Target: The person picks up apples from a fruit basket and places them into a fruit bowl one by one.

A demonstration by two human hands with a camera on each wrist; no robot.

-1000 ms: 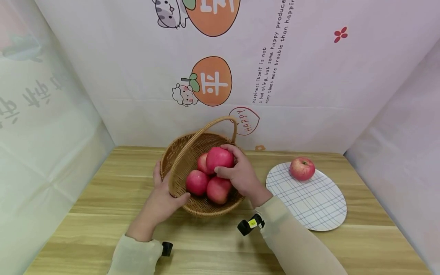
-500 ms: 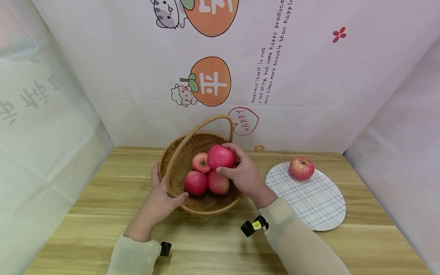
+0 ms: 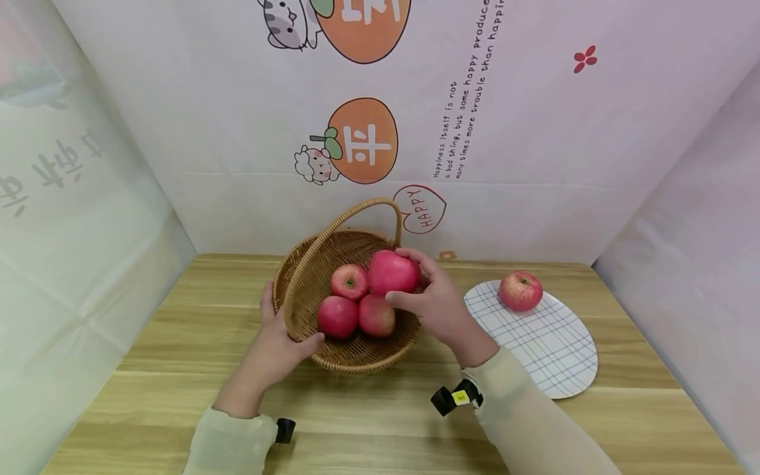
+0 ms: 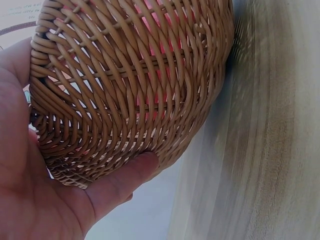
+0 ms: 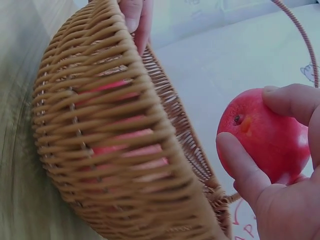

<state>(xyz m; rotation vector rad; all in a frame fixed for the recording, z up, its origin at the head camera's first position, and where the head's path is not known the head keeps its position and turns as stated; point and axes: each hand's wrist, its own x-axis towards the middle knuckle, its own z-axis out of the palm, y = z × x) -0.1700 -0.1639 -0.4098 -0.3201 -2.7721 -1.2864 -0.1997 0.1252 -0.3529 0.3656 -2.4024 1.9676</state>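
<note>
Compared with the earlier head view, the right hand (image 3: 442,307) and the held apple (image 3: 393,272) have shifted rightward, while the basket (image 3: 356,367) is nearly unmoved. Thumb and fingers are curled around the fruit, spread only to its width; the right wrist view shows it above the level of the rim. Probable fault: slippage, since the skin looks smooth; a drop could bruise it or the three apples (image 3: 338,317) (grouped together inside the basket). Second possible fault: striking the right rim during low sideways travel, which might tip the basket; the left hand (image 3: 282,346), gripping the left rim, should counter this. Overhead, the handle (image 3: 347,214) arches to the left of the held apple and would obstruct travel that way. Right of the basket, a plate (image 3: 552,349) lies on the surface (image 3: 356,429), bearing another apple (image 3: 521,291) near its far edge; the right sleeve (image 3: 528,406) overlaps its left edge.
</note>
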